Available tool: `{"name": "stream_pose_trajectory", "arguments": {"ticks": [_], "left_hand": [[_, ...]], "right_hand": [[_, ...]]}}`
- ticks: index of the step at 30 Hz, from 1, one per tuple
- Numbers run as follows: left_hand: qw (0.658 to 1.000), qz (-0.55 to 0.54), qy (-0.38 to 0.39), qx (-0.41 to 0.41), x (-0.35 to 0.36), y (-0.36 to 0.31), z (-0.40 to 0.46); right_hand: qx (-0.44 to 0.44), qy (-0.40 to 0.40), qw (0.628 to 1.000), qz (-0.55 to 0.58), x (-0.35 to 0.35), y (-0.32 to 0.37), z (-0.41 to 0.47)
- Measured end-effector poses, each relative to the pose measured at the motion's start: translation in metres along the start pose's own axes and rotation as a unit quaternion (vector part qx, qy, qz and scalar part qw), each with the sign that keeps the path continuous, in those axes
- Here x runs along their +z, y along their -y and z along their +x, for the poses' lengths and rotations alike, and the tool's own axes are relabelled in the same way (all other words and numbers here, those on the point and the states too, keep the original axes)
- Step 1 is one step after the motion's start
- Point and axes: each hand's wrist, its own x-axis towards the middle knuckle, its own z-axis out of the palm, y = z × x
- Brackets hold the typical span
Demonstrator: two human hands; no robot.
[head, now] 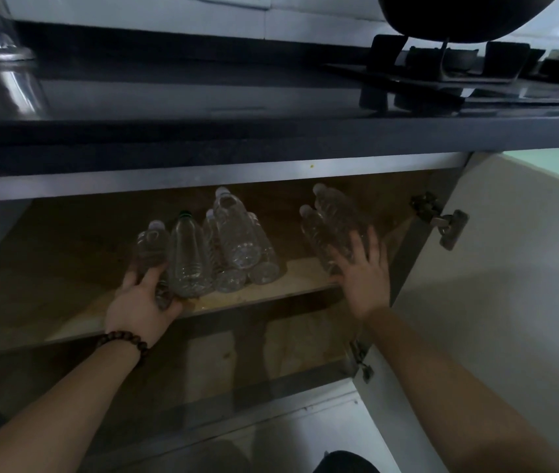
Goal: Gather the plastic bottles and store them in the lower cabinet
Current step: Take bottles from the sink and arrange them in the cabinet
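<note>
Two groups of clear plastic bottles lay on the wooden shelf (pixel 66 278) inside the open lower cabinet. The left hand (pixel 141 298), bead bracelet (pixel 122 341) on its wrist, gripped the leftmost bottle (pixel 150 247) of the middle pile (pixel 223 240). The right hand (pixel 365 271), fingers spread, pressed on two stacked bottles (pixel 332 220) near the open door (pixel 510 268). Dark counter (pixel 203 131) above.

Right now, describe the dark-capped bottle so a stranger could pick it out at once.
Look under the dark countertop into the open lower cabinet, at the wooden shelf where clear plastic bottles lie on their sides. In the left cluster, just right of the left hand, lies the dark-capped bottle. Its neighbours' visible caps are pale; its own is dark.
</note>
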Motion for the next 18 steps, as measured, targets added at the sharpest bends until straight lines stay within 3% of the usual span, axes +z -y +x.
{"name": "stream_pose_trajectory", "arguments": {"ticks": [5,10,14,18], "left_hand": [[1.000,-0.006,-0.005,-0.003,-0.004,-0.006,-0.003],[1.000,-0.004,0.017,-0.023,-0.007,-0.011,-0.004],[0.999,-0.019,0.011,-0.027,-0.009,-0.013,-0.006],[0.999,-0.026,0.015,-0.023,-0.009,-0.011,-0.006]], "right_hand": [[0.038,0.023,0.998,0.040,-0.018,0.022,0.002],[-0.019,0.014,0.945,0.327,-0.051,0.116,0.025],[-0.031,0.103,0.937,0.333,-0.048,0.157,0.049],[0.027,0.068,0.924,0.375,-0.039,0.147,0.043]]}}
